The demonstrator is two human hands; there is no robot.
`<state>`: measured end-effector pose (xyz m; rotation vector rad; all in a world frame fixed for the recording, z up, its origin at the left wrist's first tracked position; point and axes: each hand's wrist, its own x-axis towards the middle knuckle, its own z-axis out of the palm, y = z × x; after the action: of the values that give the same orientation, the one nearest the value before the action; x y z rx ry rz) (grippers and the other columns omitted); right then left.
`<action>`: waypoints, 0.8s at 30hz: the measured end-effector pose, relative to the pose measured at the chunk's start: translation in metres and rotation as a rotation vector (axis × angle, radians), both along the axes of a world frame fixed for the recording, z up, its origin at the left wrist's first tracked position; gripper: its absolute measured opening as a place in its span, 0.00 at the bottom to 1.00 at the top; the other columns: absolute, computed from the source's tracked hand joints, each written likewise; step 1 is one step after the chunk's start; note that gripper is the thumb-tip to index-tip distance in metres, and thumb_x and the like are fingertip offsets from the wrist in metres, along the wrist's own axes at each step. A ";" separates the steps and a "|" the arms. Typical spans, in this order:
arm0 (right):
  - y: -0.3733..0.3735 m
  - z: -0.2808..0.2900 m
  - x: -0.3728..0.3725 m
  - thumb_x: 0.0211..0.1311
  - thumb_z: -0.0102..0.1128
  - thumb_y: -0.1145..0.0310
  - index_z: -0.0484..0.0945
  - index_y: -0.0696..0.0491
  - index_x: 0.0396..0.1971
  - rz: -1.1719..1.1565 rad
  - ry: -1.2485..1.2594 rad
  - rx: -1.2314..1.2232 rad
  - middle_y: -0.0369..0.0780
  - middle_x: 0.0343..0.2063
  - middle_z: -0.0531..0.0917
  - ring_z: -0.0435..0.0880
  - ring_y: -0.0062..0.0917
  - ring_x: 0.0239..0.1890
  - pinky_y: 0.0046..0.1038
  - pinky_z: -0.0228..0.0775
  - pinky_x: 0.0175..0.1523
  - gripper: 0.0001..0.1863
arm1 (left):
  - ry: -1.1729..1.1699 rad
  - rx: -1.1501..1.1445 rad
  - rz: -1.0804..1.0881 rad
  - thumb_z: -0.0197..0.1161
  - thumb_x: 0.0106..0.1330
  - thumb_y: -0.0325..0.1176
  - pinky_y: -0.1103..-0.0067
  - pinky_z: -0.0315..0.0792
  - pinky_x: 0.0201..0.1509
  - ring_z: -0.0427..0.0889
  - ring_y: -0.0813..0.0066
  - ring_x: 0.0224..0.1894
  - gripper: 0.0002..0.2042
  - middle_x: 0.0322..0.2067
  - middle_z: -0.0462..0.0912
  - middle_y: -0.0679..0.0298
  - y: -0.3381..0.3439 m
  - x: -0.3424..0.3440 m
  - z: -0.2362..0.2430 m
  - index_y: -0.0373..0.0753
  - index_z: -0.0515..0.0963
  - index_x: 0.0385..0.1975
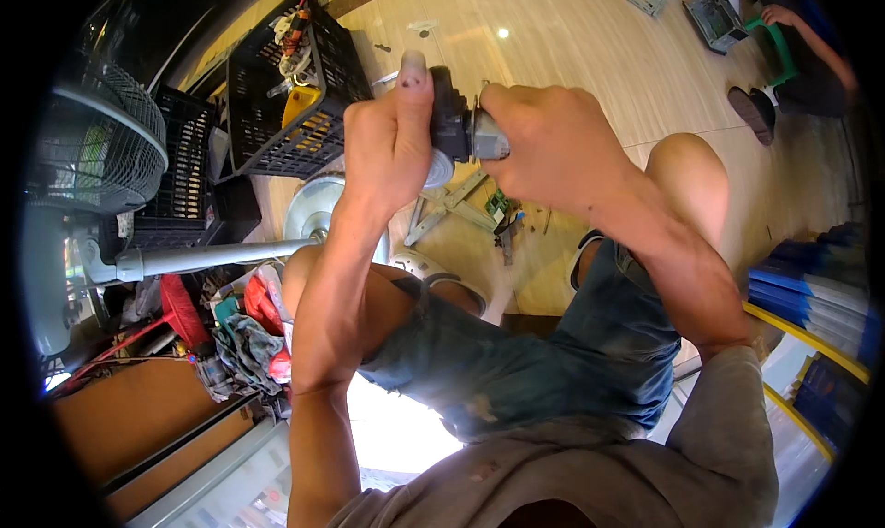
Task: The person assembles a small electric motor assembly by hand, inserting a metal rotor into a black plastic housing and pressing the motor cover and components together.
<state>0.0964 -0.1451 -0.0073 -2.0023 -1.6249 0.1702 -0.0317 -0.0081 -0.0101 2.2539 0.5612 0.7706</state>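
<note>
Held up in front of me is a black part (pixel 448 113) with a ridged body, its exact kind unclear. My left hand (pixel 392 141) is closed round its left side, thumb pointing up along it. Below that fist a round grey metal end (pixel 440 170) shows. My right hand (pixel 562 136) grips a grey faceted piece (pixel 490 136) against the right side of the black part. The fingers hide much of both pieces, and I cannot tell whether they are joined. On the floor beneath lie a grey X-shaped frame (pixel 452 210) and a small green circuit board (pixel 501 205).
Black plastic crates (pixel 323 67) with tools stand at the left, near a standing fan (pixel 111 141) and its grey pole (pixel 212 259). A red brush-like tool (pixel 182 311) and rags lie nearer. At the far right another person's hand (pixel 780 15) is near a metal case (pixel 714 21).
</note>
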 end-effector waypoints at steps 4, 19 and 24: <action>-0.005 0.005 -0.007 0.44 0.64 0.70 0.77 0.60 0.31 -0.013 -0.014 0.069 0.50 0.27 0.84 0.85 0.47 0.31 0.43 0.77 0.38 0.13 | -0.124 0.099 -0.073 0.44 0.78 0.47 0.71 0.54 0.18 0.58 0.75 0.13 0.30 0.09 0.59 0.60 0.011 -0.003 -0.011 0.32 0.65 0.12; 0.007 0.015 -0.005 0.44 0.65 0.70 0.79 0.65 0.31 -0.046 0.413 0.232 0.57 0.27 0.81 0.82 0.53 0.36 0.45 0.74 0.44 0.15 | -0.406 -0.629 0.149 0.37 0.76 0.60 0.79 0.68 0.39 0.74 0.78 0.29 0.36 0.25 0.80 0.65 0.042 0.016 -0.020 0.32 0.81 0.27; 0.006 0.014 -0.004 0.46 0.65 0.71 0.77 0.65 0.34 -0.084 0.344 0.246 0.57 0.32 0.81 0.81 0.53 0.38 0.45 0.74 0.44 0.16 | -0.355 -0.769 0.093 0.50 0.74 0.52 0.80 0.75 0.40 0.80 0.78 0.31 0.25 0.29 0.83 0.65 0.029 0.023 -0.015 0.32 0.82 0.37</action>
<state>0.0926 -0.1391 0.0070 -1.7394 -1.2776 0.2553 -0.0082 0.0209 -0.0251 1.3617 0.6510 0.8008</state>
